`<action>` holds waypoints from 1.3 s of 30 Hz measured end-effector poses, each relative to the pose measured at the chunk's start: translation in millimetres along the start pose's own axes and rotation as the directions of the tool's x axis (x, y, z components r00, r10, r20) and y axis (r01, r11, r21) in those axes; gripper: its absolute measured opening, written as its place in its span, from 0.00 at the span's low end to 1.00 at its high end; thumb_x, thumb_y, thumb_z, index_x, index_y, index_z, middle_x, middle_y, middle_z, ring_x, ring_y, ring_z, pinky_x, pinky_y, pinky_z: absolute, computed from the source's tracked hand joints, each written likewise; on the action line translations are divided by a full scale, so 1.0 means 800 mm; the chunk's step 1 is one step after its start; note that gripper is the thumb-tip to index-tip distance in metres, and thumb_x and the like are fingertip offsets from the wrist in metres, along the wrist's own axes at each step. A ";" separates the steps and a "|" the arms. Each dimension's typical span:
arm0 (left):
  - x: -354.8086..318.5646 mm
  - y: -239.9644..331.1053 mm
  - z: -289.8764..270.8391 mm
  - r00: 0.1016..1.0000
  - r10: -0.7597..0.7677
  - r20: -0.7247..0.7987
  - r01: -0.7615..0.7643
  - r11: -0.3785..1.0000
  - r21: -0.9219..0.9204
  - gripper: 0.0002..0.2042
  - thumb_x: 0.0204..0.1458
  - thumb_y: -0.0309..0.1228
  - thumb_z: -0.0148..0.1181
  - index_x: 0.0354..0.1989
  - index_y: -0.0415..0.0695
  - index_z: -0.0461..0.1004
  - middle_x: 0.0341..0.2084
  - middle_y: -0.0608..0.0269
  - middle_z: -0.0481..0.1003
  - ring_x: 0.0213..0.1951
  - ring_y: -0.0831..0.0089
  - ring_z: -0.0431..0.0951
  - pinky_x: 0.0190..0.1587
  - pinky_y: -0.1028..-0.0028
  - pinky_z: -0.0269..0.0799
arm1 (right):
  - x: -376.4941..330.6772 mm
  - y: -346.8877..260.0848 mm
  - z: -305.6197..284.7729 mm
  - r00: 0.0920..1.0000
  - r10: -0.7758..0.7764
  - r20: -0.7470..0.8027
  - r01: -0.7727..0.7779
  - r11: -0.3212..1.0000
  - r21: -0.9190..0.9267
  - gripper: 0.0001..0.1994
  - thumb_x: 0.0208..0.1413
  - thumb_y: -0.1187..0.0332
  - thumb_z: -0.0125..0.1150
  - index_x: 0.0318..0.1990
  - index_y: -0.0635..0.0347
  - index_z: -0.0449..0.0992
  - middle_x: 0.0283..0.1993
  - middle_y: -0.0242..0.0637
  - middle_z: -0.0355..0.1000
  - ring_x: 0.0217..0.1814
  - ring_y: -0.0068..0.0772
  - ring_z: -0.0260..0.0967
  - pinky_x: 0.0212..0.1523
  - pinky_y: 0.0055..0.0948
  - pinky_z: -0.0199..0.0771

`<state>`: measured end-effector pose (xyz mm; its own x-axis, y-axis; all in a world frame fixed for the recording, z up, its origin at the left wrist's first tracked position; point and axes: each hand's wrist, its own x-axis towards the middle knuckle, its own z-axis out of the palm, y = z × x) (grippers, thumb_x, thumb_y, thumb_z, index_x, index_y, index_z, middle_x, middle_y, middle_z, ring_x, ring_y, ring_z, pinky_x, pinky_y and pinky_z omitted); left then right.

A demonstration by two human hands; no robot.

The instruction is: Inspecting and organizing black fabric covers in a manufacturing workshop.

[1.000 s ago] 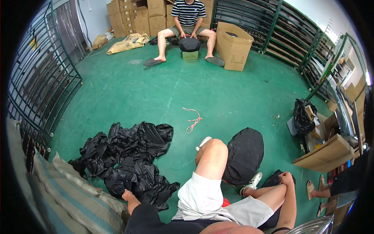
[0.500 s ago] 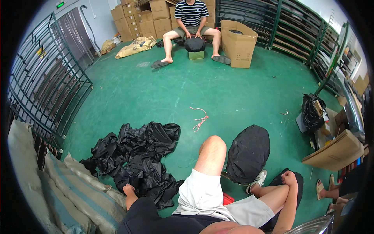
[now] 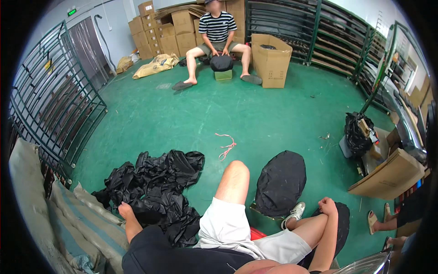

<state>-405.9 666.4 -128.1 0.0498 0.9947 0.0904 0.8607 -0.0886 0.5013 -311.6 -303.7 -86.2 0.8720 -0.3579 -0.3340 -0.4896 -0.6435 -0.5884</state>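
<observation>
The left hand [image 3: 124,211] is down in the heap of black bags [image 3: 155,192] on the green floor [image 3: 191,118], fingers buried, so its grasp cannot be told. The right hand [image 3: 326,206] is clenched beside a black round cushion [image 3: 340,223], seemingly gripping its edge. Since a second ago the left hand has stayed in the heap. The cushion is mostly hidden by the leg.

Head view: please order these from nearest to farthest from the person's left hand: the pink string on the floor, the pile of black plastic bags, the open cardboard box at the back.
From the left hand:
1. Pile of black plastic bags: the hand touches its lower left edge.
2. Pink string: on the green floor, beyond the pile, toward the right.
3. Open cardboard box: far back, beside the seated person.
</observation>
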 end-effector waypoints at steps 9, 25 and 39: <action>-0.024 0.265 -0.058 0.804 0.419 -0.422 -0.487 0.871 -0.062 0.23 0.58 0.49 0.46 0.31 0.40 0.78 0.30 0.48 0.76 0.35 0.46 0.76 0.37 0.50 0.70 | 0.008 -0.020 0.008 0.996 -0.087 0.033 0.089 0.995 -0.051 0.10 0.49 0.67 0.62 0.27 0.67 0.74 0.23 0.41 0.75 0.24 0.31 0.74 0.29 0.31 0.74; -0.674 0.635 -0.074 0.366 0.897 -0.247 -0.071 -0.238 -0.969 0.13 0.46 0.21 0.54 0.14 0.38 0.59 0.17 0.67 0.61 0.21 0.80 0.59 0.22 0.73 0.54 | 0.056 -0.202 0.016 0.918 -0.328 0.221 0.065 0.676 0.734 0.16 0.59 0.59 0.57 0.45 0.62 0.71 0.40 0.40 0.74 0.38 0.31 0.74 0.39 0.29 0.74; -0.852 0.504 0.012 -0.649 0.696 -0.308 0.092 -0.329 -0.940 0.08 0.49 0.30 0.57 0.21 0.42 0.69 0.19 0.58 0.71 0.24 0.60 0.73 0.27 0.67 0.65 | 0.220 -0.126 0.069 0.968 -0.240 -0.076 0.004 -0.286 0.958 0.17 0.59 0.54 0.49 0.47 0.54 0.73 0.46 0.33 0.73 0.47 0.35 0.70 0.51 0.37 0.72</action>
<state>-87.4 -46.7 4.0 0.4109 -0.7233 0.5549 -0.7551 0.0711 0.6518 -109.5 -264.8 -126.2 0.9617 -0.2435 -0.1263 0.1397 0.8311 -0.5384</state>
